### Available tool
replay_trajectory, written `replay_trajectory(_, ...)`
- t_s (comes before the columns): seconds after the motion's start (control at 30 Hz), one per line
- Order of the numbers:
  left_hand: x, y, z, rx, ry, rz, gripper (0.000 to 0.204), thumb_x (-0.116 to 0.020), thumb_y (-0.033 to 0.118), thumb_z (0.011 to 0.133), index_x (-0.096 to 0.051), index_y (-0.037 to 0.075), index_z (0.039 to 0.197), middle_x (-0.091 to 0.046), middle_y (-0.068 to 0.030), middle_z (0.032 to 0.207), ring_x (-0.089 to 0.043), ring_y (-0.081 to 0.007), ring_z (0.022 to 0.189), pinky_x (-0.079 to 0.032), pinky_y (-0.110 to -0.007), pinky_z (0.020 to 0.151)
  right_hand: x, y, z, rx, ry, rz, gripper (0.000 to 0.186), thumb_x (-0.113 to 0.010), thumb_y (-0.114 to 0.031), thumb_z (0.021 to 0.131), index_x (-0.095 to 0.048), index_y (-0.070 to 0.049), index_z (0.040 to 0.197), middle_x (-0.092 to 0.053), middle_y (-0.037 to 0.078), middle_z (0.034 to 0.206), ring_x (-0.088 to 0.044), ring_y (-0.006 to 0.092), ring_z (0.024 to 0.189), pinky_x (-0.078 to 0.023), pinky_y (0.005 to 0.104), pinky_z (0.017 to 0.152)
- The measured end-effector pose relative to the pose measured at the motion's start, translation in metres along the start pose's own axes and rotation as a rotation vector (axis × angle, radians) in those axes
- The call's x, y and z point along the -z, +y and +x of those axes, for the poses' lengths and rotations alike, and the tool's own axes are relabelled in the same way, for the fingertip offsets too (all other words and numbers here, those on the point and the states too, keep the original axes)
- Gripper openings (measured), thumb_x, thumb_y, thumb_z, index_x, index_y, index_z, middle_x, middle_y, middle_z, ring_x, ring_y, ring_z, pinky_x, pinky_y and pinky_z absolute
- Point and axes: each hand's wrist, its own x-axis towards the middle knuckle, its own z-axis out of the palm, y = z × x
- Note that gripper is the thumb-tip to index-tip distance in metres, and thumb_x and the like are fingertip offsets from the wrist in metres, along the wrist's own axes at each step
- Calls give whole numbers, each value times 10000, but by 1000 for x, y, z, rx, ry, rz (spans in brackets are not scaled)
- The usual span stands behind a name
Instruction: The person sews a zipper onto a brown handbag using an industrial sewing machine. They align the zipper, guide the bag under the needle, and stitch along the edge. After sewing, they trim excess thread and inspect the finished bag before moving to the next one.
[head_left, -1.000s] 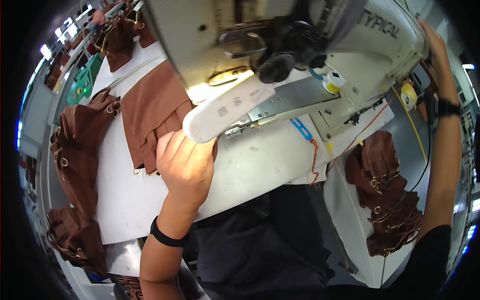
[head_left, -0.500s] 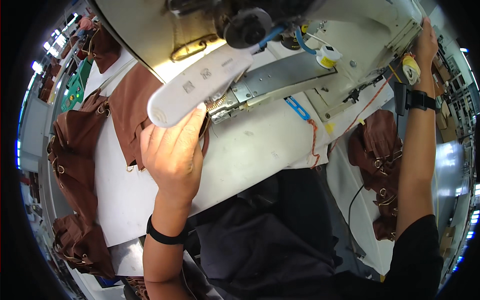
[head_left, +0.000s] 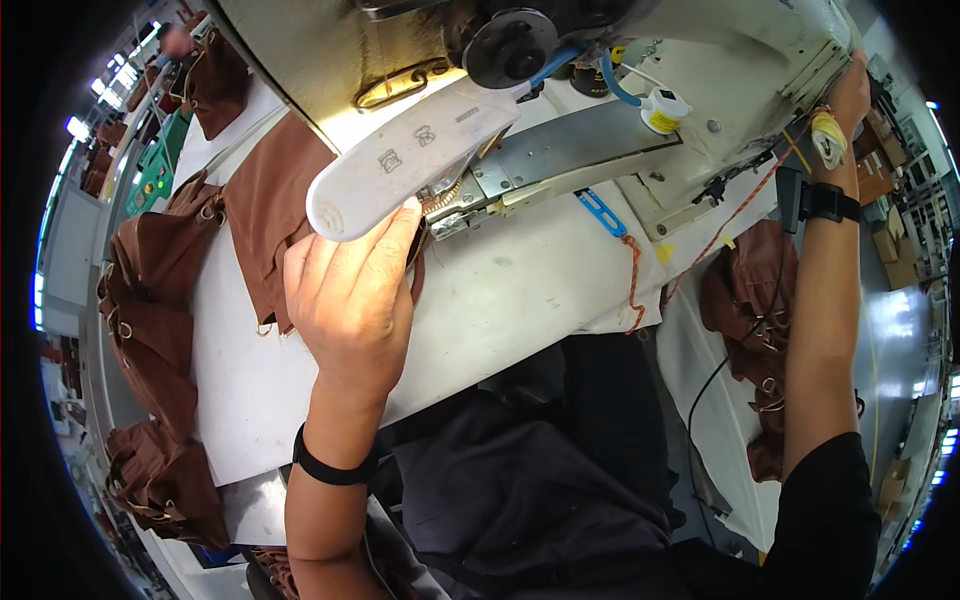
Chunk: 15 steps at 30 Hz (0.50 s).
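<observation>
My left hand (head_left: 350, 305) reaches up to the stitching area of a sewing machine (head_left: 575, 145). Its fingers are pressed together on a brown bag piece (head_left: 268, 220), the tips close to the metal presser foot, the thumb out of sight. A pale oblong guard (head_left: 400, 165) hangs over these fingertips and hides part of the work. Beneath the hand a brown strap (head_left: 418, 278) curves out. At the far right, my right hand (head_left: 850, 95) is up against the end of the machine head; its fingers are mostly hidden, so its grip does not show.
Brown bags with metal rings (head_left: 150, 300) hang along the table's left side, and more brown bags (head_left: 750, 290) lie at right. A blue tool (head_left: 602, 213) on an orange cord rests on the white tabletop (head_left: 470, 330). Below the machine's end, a black cable runs down.
The whole view has shifted slightly, so the machine sits a little further right. Both hands keep their places at the machine; no clear movement of the brown piece shows.
</observation>
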Motion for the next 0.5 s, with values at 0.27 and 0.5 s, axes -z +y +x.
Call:
replay_trajectory(0.27, -2, 1, 2, -4, 13, 14, 299, -721, -69, 810, -784, 52, 1076, -783, -70, 1079, -719, -230, 958, -490, -345, 886, 3, -2, -2, -3, -29, -18, 592, -491, -480, 1034, -704, 52, 1186, -751, 147, 1039, -731, 237, 889, -553, 373, 803)
replay_trajectory(0.5, -1, 2, 2, 4, 6, 35, 296, -723, -65, 808, -783, 49, 1074, -782, -67, 1077, -717, -230, 955, -494, -350, 887, -5, -13, -16, -8, -43, 15, 603, -455, -462, 1049, -725, 66, 1156, -766, 165, 1061, -724, 243, 923, -535, 378, 846)
